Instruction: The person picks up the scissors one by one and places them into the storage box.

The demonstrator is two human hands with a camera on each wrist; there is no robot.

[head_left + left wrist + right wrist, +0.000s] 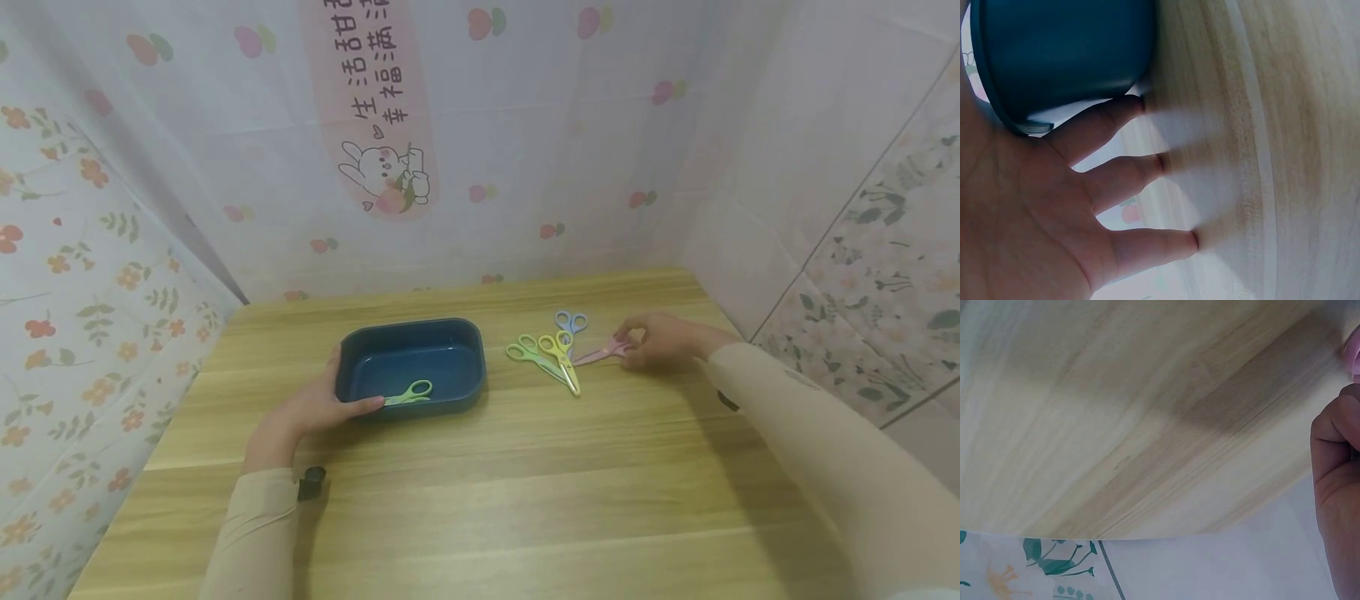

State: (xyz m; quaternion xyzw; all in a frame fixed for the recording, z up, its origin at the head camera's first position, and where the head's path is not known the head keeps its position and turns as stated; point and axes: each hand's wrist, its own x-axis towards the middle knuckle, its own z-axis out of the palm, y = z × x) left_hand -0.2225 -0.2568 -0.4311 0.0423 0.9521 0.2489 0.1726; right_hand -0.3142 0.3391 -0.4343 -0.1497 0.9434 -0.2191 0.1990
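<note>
Right hand [658, 338] is pinching pink scissors [609, 348] near the counter's [487, 500] right edge.
Left hand [317, 406], its fingers straight, is touching the blue tray [420, 365], which is standing near the back edge, holding green scissors [405, 397].

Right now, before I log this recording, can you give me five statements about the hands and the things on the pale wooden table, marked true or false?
1. The dark blue rectangular tray holds one pair of green-handled scissors. True.
2. Both hands hold scissors. False: the left hand rests against the tray.
3. The right hand has its fingers at the handles of the pink-handled scissors. True.
4. Only two pairs lie outside the tray. False: four do, the pink-handled scissors plus a second green-handled pair, a yellow-handled pair and a blue-handled pair.
5. The blue-handled pair's handles point toward the far edge of the table. True.
</note>
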